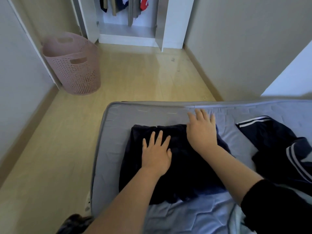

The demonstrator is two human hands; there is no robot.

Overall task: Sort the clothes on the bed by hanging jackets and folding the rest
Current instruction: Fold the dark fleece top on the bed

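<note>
A dark navy garment [182,168] lies folded flat near the corner of the bed [111,135]. My left hand [156,151] presses on its middle with straight, spread fingers. My right hand [200,129] lies flat over the garment's far right corner, fingers reaching onto the sheet. A navy jacket with white stripes [280,146] lies crumpled on the bed to the right, apart from both hands.
A pink perforated laundry basket [76,68] stands on the wooden floor by the left wall. An open white wardrobe [130,19] with hanging clothes is at the far end of the room. A dark object [74,223] sits on the floor at the bed's near corner.
</note>
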